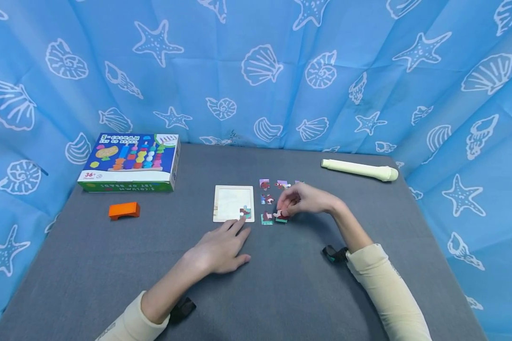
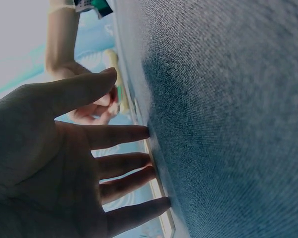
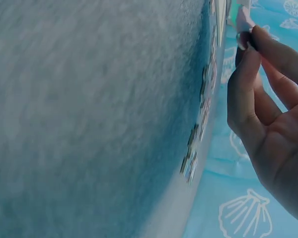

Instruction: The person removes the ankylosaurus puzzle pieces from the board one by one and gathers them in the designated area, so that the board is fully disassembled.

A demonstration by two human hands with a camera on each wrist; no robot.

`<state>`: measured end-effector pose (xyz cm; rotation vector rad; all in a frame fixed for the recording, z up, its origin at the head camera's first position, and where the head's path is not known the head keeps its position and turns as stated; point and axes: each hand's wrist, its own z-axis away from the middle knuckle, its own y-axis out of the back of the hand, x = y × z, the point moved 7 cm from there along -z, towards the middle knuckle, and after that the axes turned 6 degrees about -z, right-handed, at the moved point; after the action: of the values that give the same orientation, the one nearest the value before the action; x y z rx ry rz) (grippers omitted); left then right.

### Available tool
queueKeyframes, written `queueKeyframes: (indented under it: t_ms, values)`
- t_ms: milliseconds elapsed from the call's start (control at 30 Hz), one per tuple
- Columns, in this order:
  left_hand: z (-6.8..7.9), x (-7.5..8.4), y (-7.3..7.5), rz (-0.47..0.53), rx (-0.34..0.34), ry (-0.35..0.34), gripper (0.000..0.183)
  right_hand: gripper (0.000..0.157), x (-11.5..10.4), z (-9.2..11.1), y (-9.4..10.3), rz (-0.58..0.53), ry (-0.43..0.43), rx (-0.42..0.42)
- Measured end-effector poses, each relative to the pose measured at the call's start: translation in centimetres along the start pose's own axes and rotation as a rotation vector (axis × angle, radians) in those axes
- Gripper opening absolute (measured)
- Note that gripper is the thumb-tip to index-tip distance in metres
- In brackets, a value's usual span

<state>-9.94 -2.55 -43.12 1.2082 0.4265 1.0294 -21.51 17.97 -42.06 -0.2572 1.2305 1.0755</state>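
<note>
My right hand [image 1: 304, 199] pinches a jigsaw puzzle piece [image 1: 281, 217], dark red, pale pink and green, between thumb and fingertips. In the right wrist view, that piece [image 3: 244, 21] is held up above the table level. With its fingers spread and nearly straight, my left hand [image 1: 222, 248] rests at the near edge of a square wooden puzzle tray [image 1: 216, 203]. One fitted piece [image 1: 245, 212] lies in the tray's near right corner, by the left fingertips. Between tray and right hand are several loose pieces [image 1: 267, 218], some partly hidden behind the right hand.
At the back left stands a bead toy box [image 1: 128, 161], with an orange block [image 1: 124, 210] in front of it. A pale yellow toy microphone [image 1: 358, 170] lies at the back right. A blue shell-print curtain [image 1: 264, 104] borders the grey table [image 1: 281, 293].
</note>
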Motion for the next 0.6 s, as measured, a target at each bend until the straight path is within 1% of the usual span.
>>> queueKeyframes:
  t_ms: [233, 333, 600]
  values:
    - [0.1, 0.0, 0.0, 0.007, 0.001, -0.001, 0.072, 0.013, 0.7, 0.1, 0.1, 0.064, -0.035, -0.010]
    - [0.1, 0.0, 0.1, 0.012, 0.001, -0.001, 0.072, 0.012, 0.9, 0.1, 0.2, 0.091, -0.037, -0.005]
    - [0.1, 0.1, 0.2, 0.006, 0.002, -0.002, 0.072, 0.011, 1.2, 0.1, 0.1, 0.113, -0.033, -0.007]
